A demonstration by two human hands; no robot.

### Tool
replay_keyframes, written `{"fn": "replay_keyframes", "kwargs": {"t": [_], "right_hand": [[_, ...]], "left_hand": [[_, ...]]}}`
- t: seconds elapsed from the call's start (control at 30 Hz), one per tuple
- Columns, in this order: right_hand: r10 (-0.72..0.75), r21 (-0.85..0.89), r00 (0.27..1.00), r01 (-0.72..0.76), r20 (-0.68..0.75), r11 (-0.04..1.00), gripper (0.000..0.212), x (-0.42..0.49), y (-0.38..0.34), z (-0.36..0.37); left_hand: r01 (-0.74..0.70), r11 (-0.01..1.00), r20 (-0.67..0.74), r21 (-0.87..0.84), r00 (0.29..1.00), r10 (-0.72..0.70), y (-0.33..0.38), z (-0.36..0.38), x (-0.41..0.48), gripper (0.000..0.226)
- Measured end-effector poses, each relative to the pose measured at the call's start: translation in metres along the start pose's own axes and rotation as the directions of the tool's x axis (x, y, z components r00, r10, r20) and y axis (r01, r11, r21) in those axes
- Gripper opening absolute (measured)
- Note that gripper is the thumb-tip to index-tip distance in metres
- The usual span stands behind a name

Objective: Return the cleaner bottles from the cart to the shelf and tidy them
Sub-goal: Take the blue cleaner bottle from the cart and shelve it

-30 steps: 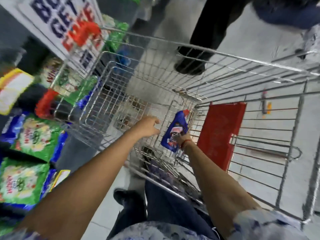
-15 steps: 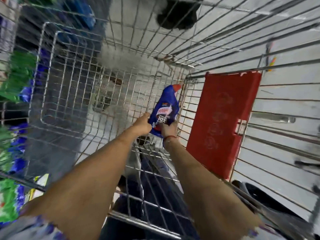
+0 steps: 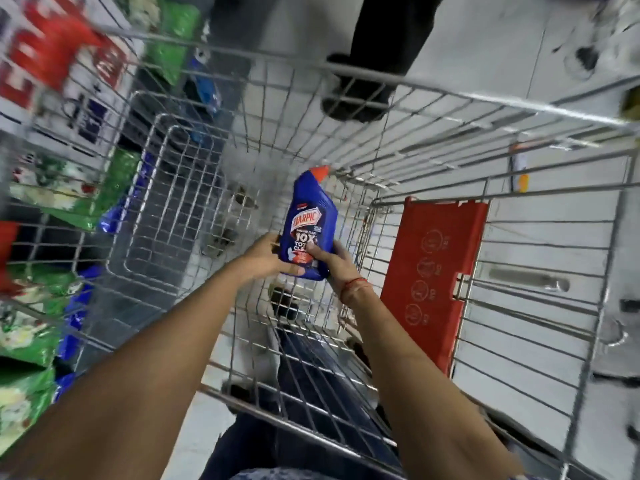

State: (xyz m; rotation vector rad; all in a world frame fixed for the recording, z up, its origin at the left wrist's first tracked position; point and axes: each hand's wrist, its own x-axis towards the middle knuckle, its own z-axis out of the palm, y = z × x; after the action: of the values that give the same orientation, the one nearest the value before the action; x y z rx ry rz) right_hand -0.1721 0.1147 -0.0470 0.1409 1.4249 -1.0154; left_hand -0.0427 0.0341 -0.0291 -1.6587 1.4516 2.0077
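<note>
A blue cleaner bottle [image 3: 309, 216] with a red cap and a Harpic label is held upright-tilted inside the wire shopping cart [image 3: 398, 83]. My left hand [image 3: 266, 256] grips its lower left side. On the lower right side my right hand [image 3: 330, 259] holds it, thumb across the label. Both hands are over the cart's basket, near the red child-seat flap [image 3: 434, 271]. No other bottle shows in the cart.
Shelves at the left hold green and blue detergent packs [image 3: 31, 341] and a red-and-white sign [image 3: 41, 53]. Another person's dark trousers and shoe [image 3: 360, 95] stand beyond the cart's far rim. Pale tiled floor [image 3: 485, 46] lies beyond and to the right.
My left hand has closed on the bottle alongside the right. Both hands have raised the bottle within the cart and its label now faces me.
</note>
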Motion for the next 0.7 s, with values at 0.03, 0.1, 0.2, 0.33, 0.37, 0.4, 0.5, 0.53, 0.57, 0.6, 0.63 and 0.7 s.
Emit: {"fn": "replay_keyframes", "kwargs": {"t": [0.03,0.1,0.2,0.33,0.37,0.4,0.5,0.53,0.57,0.6,0.63,0.7], "right_hand": [[-0.035,-0.058,0.998,0.037,0.042,0.998,0.05,-0.004,-0.01,0.008],[-0.093,-0.151,0.987,0.112,0.128,0.982,0.051,-0.016,-0.031,0.027],[-0.146,-0.236,0.958,0.206,0.248,0.95,0.053,-0.042,-0.05,0.065],[-0.209,-0.267,0.887,0.337,0.412,0.903,0.051,-0.079,-0.06,0.121],[-0.218,-0.269,0.863,0.367,0.457,0.89,0.05,-0.089,-0.06,0.136],[-0.228,-0.272,0.838,0.399,0.496,0.876,0.05,-0.098,-0.06,0.151],[-0.251,-0.264,0.755,0.488,0.606,0.832,0.047,-0.126,-0.058,0.193],[-0.248,-0.254,0.716,0.515,0.653,0.819,0.043,-0.136,-0.058,0.208],[-0.24,-0.243,0.674,0.539,0.698,0.807,0.04,-0.145,-0.057,0.223],[-0.234,-0.233,0.636,0.562,0.735,0.793,0.039,-0.155,-0.056,0.238],[-0.228,-0.232,0.606,0.584,0.762,0.778,0.039,-0.164,-0.056,0.253],[-0.208,-0.234,0.551,0.625,0.808,0.745,0.042,-0.179,-0.055,0.284]], "left_hand": [[-0.024,0.999,-0.024,-0.031,0.999,0.023,0.002,-0.008,-0.008,0.049],[-0.066,0.993,-0.086,-0.095,0.995,0.058,0.008,-0.026,-0.031,0.061],[-0.194,0.959,-0.223,-0.206,0.964,0.147,0.012,-0.051,-0.07,0.069],[-0.363,0.875,-0.359,-0.32,0.901,0.242,0.01,-0.085,-0.128,0.062],[-0.399,0.85,-0.398,-0.344,0.882,0.253,0.007,-0.095,-0.143,0.064],[-0.434,0.828,-0.439,-0.356,0.859,0.262,0.003,-0.104,-0.157,0.068],[-0.553,0.77,-0.556,-0.319,0.767,0.32,-0.008,-0.128,-0.203,0.076],[-0.589,0.755,-0.598,-0.288,0.726,0.339,-0.012,-0.136,-0.216,0.073],[-0.62,0.739,-0.635,-0.264,0.688,0.351,-0.016,-0.144,-0.23,0.069],[-0.647,0.721,-0.666,-0.248,0.654,0.358,-0.02,-0.152,-0.244,0.066],[-0.671,0.704,-0.697,-0.234,0.62,0.36,-0.024,-0.16,-0.257,0.065],[-0.717,0.672,-0.763,-0.185,0.536,0.362,-0.032,-0.175,-0.282,0.063]]}}
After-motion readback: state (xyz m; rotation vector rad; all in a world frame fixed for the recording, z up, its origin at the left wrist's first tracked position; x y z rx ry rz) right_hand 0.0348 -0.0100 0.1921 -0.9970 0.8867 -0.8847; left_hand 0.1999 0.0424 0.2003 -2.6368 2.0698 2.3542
